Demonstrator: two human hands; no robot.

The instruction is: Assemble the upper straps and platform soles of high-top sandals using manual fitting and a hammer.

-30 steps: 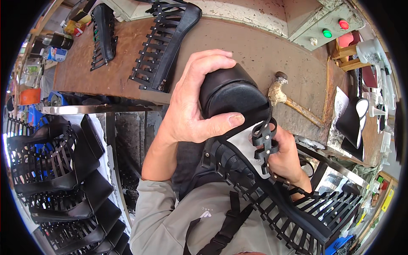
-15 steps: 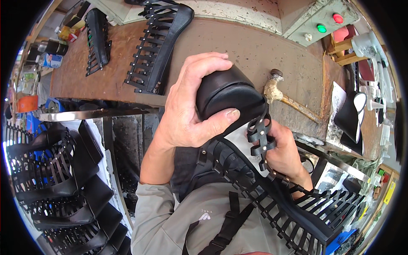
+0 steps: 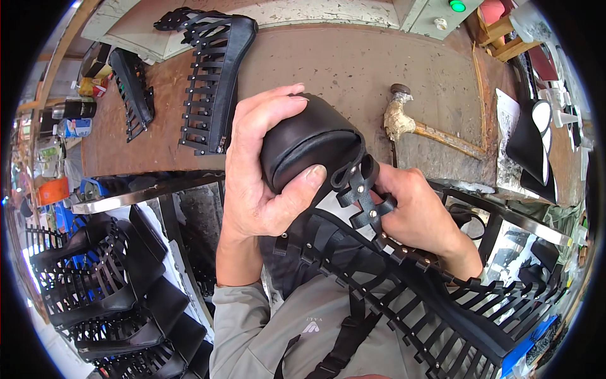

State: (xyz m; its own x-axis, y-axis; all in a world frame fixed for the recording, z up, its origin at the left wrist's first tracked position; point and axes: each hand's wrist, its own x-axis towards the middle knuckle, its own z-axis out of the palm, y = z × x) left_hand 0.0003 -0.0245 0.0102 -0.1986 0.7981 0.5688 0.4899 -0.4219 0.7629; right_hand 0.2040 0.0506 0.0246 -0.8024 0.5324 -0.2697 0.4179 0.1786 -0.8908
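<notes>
One black boot (image 3: 421, 286) is clamped: left hand (image 3: 252, 180) around its rounded end (image 3: 306, 136), right hand (image 3: 420, 211) at looped straps (image 3: 362, 201). Rivets (image 3: 361, 189) already sit there; what remains is unclear.

A: What does the person wear on the upper body?
B: A plain light grey shirt (image 3: 379, 338), its cloth smooth and softly creased.
A: And the sleeves?
B: The left sleeve (image 3: 243, 309) is the same grey, with a straight hem that leaves the forearm bare. The right one is hidden.
A: Any markings?
B: A small white emblem (image 3: 310, 328) on the front, with tiny white lettering beside it.
A: Anything over the shirt?
B: Black webbing straps (image 3: 358, 308) with a dark buckle (image 3: 329, 365).
A: The hands?
B: Both the left hand (image 3: 255, 189) and the right hand (image 3: 420, 215) are bare.
</notes>
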